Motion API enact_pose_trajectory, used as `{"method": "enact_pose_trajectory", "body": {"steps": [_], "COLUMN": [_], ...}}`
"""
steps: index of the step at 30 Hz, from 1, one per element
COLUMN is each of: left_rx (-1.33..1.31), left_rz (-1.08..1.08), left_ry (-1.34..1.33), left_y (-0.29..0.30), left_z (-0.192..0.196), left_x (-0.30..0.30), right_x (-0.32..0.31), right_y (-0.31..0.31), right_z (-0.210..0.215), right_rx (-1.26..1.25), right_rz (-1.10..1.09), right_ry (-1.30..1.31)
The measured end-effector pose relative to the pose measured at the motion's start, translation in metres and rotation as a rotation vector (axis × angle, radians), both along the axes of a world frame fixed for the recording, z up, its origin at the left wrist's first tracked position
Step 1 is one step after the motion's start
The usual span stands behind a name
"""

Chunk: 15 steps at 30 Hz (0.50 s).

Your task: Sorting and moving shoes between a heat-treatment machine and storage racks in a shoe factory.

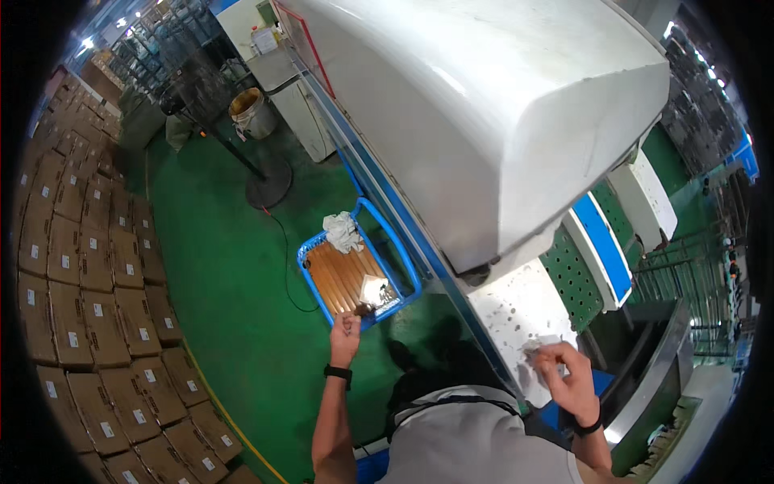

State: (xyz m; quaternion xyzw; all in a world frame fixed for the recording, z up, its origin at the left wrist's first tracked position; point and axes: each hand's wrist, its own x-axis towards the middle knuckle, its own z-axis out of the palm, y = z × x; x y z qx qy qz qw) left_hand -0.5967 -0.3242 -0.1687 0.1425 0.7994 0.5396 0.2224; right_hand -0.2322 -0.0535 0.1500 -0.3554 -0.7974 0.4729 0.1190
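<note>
My left hand is closed in a pinch at the near edge of a blue-framed cart with a brown slatted top. A small dark object shows right at its fingertips; its kind is too small to make out. Over a speckled white ledge on the right, my right hand has its fingers curled toward the thumb. Crumpled greyish-white material shows by those fingertips, and I cannot see clearly what they grip. On the cart lie a white crumpled cloth and a small white square tray.
A large white machine housing rises ahead. Right of the ledge are a perforated green panel and a metal chute. Stacked cartons line the left. A stand with a round base and a bucket stand on the green floor.
</note>
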Motion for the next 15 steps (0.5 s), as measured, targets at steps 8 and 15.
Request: {"method": "enact_pose_trajectory", "body": {"steps": [8, 15], "left_rx": [-0.090, -0.058], "left_rz": [-0.062, -0.164], "left_ry": [0.183, 0.072], "left_y": [0.011, 0.013], "left_z": [0.019, 0.006], "left_x": [-0.062, -0.161], "right_x": [-0.093, -0.187], "right_y": [-0.066, -0.095], "right_z": [-0.020, -0.104], "right_rx": [-0.345, -0.508], "right_rz": [0.336, 0.149], "right_ry": [0.069, -0.045]}}
